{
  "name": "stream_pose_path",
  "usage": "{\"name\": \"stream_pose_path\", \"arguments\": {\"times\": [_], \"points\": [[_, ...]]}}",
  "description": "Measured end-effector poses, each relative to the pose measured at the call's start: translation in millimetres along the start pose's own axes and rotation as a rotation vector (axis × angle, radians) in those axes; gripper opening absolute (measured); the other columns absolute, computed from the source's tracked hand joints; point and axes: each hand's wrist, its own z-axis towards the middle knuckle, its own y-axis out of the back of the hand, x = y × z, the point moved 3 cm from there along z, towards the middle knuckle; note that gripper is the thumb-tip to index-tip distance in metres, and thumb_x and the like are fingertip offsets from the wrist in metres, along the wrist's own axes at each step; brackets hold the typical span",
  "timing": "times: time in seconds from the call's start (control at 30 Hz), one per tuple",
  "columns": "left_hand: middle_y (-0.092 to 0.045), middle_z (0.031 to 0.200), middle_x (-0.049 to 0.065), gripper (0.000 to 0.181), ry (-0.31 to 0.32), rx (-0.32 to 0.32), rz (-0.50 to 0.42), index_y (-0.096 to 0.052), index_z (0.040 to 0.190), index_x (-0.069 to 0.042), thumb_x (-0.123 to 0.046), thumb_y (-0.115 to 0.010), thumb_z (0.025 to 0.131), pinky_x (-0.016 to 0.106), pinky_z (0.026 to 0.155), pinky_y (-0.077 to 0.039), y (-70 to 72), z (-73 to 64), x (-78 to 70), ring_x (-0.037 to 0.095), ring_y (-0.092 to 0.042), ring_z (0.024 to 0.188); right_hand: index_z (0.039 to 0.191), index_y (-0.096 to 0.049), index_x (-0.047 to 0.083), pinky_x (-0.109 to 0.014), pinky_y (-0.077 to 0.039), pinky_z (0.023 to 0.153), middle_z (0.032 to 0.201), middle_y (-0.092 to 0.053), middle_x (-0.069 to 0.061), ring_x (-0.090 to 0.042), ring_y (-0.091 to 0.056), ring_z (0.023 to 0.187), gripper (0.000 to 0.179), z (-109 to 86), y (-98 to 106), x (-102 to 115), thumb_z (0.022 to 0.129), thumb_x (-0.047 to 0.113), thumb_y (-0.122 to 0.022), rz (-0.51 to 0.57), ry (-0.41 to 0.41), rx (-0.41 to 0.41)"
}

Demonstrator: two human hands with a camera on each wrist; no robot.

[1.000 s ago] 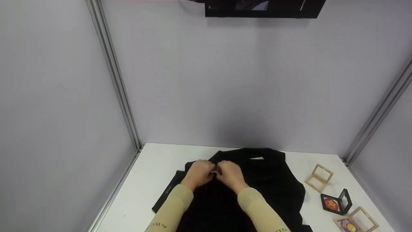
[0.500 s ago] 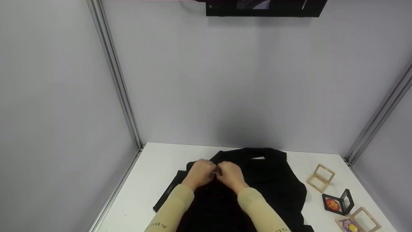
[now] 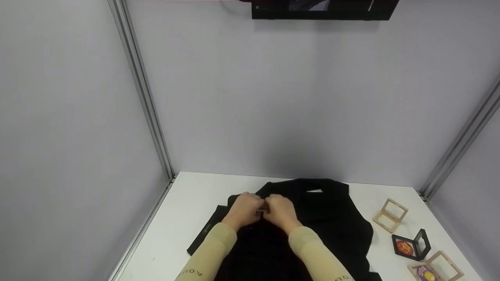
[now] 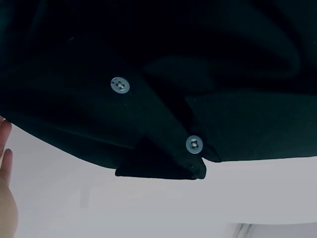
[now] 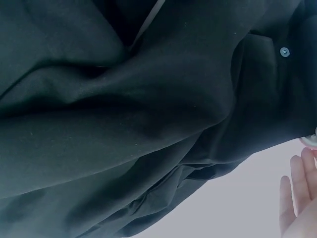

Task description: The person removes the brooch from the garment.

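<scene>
A black shirt [image 3: 332, 218] lies spread on the white table, its sleeve [image 3: 207, 230] reaching out at the left. Over its upper left part, my left hand [image 3: 244, 210] and right hand [image 3: 281, 210] meet with fingers curled, seeming to pinch the shirt between them. A small pale bit shows between the fingertips; what it is cannot be told. Grey buttons, one here [image 4: 120, 85] and another [image 4: 194, 144], run along the shirt edge in the left wrist view. The right wrist view has folded cloth, a button [image 5: 285, 52] and part of a hand [image 5: 302, 198] with fingers extended.
Along the table's right side stand a hinged wooden case [image 3: 390, 214], a black case [image 3: 404, 248] with a red-orange disc and another wooden case [image 3: 424, 271] with a purple and yellow piece. A wall rises behind the table [image 3: 164, 234], with a black screen [image 3: 320, 11] on it.
Both hands stay together over the same part of the shirt, with only slight finger movement. The head view has shifted a little.
</scene>
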Motion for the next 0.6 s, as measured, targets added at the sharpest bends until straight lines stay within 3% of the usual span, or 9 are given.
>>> {"name": "stream_pose_path", "arguments": {"times": [0.13,0.3,0.6], "points": [[-0.072,0.082,-0.005,0.023,0.025,0.019,0.005,-0.07,0.095,-0.021,-0.022,-0.085,0.077,0.028,0.071,-0.047,1.2,-0.8,-1.6,0.016,-0.066,0.077,0.08,-0.063,0.013,-0.04,-0.054,0.065,0.079,-0.062,-0.002,-0.021,-0.059,0.071,0.02,0.0,-0.2,-2.0,0.075,0.014,-0.082,0.034,-0.042,0.026],[-0.072,0.08,-0.006,0.021,0.033,0.032,0.014,-0.07,0.094,-0.023,-0.021,-0.083,0.078,0.028,0.071,-0.042,1.3,-0.4,-0.9,0.016,-0.063,0.075,0.082,-0.062,0.013,-0.036,-0.051,0.066,0.081,-0.061,-0.001,-0.017,-0.056,0.071,0.019,2.1,-3.4,-4.7,0.076,0.011,-0.08,0.144,-0.08,0.059],[-0.072,0.08,-0.007,0.025,-0.004,-0.028,0.049,-0.074,0.098,-0.027,-0.018,-0.084,0.076,0.028,0.07,-0.041,4.2,0.8,-1.3,0.016,-0.061,0.072,0.084,-0.065,0.012,-0.04,-0.055,0.07,0.084,-0.067,-0.003,-0.019,-0.059,0.074,0.019,5.0,-0.9,-5.3,0.076,0.016,-0.082,0.183,-0.121,0.097]]}}
